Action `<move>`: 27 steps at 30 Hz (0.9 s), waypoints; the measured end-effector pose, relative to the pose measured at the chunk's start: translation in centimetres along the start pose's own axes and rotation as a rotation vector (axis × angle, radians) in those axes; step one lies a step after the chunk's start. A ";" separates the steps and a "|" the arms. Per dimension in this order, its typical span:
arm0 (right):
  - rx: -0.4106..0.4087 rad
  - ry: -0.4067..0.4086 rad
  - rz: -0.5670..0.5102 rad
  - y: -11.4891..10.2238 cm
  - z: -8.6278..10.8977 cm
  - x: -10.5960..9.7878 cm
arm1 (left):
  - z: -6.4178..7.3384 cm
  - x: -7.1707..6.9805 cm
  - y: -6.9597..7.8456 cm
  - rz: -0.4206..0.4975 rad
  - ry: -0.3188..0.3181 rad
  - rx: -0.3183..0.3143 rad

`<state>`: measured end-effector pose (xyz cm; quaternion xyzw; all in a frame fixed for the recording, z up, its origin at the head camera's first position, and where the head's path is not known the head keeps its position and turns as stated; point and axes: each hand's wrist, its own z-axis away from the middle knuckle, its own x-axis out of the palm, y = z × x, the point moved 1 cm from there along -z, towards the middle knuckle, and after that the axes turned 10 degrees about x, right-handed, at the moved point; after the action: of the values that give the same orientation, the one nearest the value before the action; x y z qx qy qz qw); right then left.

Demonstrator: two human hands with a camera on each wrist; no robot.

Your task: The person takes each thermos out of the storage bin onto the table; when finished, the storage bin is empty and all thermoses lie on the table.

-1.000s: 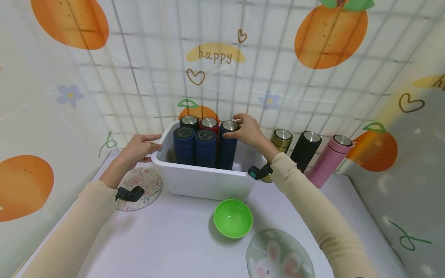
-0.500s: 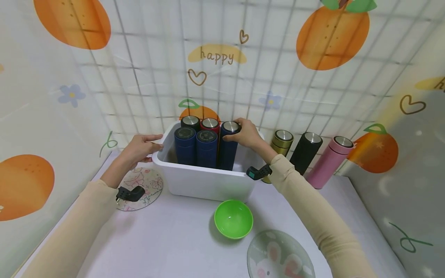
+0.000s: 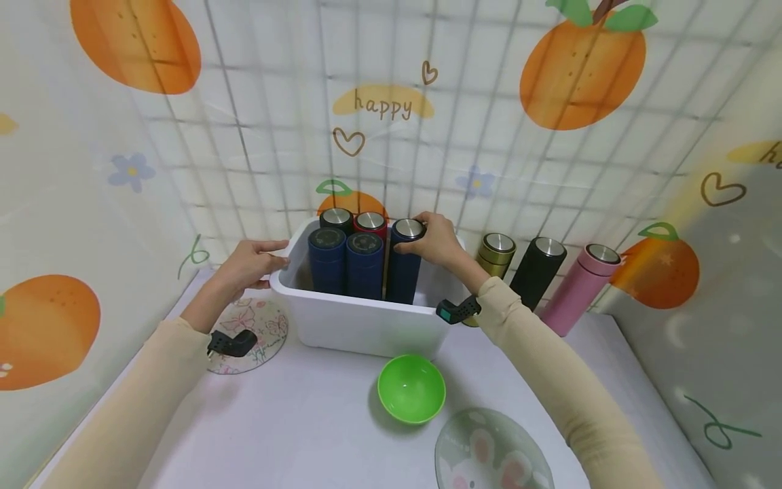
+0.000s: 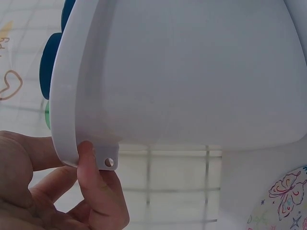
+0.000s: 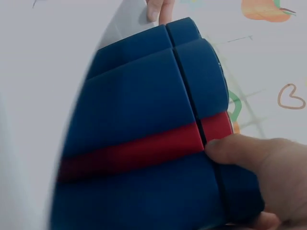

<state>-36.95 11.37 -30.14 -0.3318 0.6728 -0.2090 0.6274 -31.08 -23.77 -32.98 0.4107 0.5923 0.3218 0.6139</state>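
Blue bottle (image 3: pixel 403 275) stands gripped in curled right hand (image 3: pixel 437 241).

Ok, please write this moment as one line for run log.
left hand: holds white bin by rim | right hand: grips navy bottle inside bin | green bowl: in front of bin

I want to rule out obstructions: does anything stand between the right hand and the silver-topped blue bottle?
Nothing visible does: the right hand grips that blue bottle, in the white bin, near its top.
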 end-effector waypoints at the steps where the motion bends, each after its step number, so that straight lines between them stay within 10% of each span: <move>1: 0.000 0.004 -0.001 0.0 0.1 -0.1 | -0.1 0.0 0.0 0.003 -0.001 -0.003; 27: -0.123 0.105 -0.015 -1.7 4.3 -3.6 | 0.3 0.3 0.0 -0.010 -0.014 0.016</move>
<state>-32.40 13.36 -26.98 -0.3633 0.7137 -0.1888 0.5683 -30.78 -23.55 -33.08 0.4149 0.5925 0.3112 0.6165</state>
